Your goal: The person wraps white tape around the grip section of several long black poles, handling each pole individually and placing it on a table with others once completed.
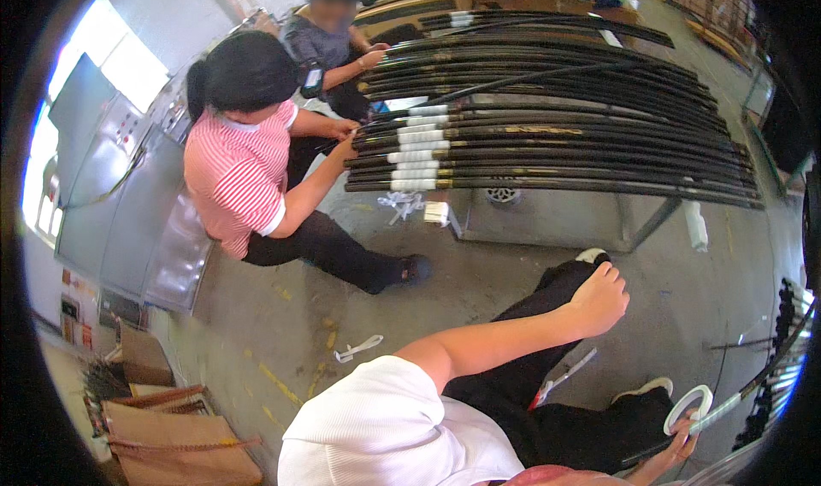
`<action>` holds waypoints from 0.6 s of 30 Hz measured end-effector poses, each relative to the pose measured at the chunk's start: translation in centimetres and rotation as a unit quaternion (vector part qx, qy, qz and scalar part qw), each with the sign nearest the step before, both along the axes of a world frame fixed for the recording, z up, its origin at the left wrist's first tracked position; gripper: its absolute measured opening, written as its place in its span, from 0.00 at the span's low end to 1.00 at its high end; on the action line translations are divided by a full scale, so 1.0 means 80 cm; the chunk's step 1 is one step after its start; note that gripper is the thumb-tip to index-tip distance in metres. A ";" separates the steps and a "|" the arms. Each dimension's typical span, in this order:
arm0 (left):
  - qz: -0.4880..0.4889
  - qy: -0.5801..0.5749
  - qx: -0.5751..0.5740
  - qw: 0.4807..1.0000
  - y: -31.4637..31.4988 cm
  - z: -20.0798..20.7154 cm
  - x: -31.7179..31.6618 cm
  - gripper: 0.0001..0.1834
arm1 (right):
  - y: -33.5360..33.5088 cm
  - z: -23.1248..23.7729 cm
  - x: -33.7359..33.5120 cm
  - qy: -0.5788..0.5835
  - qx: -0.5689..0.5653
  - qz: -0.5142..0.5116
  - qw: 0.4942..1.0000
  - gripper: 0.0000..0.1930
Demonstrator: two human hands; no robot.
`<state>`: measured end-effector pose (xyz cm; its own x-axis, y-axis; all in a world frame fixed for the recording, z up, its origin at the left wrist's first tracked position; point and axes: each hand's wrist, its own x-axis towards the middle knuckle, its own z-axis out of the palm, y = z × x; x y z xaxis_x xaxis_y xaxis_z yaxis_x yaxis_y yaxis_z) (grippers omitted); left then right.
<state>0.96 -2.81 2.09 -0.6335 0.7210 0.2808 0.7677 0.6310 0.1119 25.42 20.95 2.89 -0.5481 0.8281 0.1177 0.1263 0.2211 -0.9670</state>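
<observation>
My left hand (600, 302) lies on my knee in black trousers (556, 294), fingers loosely spread, holding nothing. At the lower right edge my right hand (676, 452) grips a white tape roll (689, 405) against a thin black rod (753, 385). The rod runs up to the right and is wrapped in white tape near the roll. Most of my right hand is cut off by the frame edge.
Two seated people work at the ends of long black rods (556, 135) with white-taped tips (415, 157), laid on a metal table (556, 217). More rods (782, 349) lie at the right. Tape scraps (359, 347) lie on the concrete floor. Cardboard boxes (180, 439) and a metal cabinet (128, 212) stand at the left.
</observation>
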 end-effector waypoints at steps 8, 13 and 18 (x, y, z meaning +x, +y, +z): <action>-0.025 0.004 0.080 0.996 0.016 0.017 -0.004 0.09 | -0.011 0.101 0.049 0.066 0.029 -0.108 0.992 0.16; -0.049 0.007 0.065 0.997 0.033 -0.008 0.010 0.09 | 0.023 0.168 0.113 -0.017 0.085 -0.198 0.976 0.12; -0.050 0.041 0.035 0.997 0.048 0.006 0.037 0.09 | 0.118 0.158 0.211 -0.224 0.240 -0.345 0.879 0.19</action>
<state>3.92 1.04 2.57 -0.5325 0.7563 0.3802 0.8347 0.5437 0.0877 42.34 30.35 15.51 -0.0155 0.8958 0.4442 0.7353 0.3112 -0.6021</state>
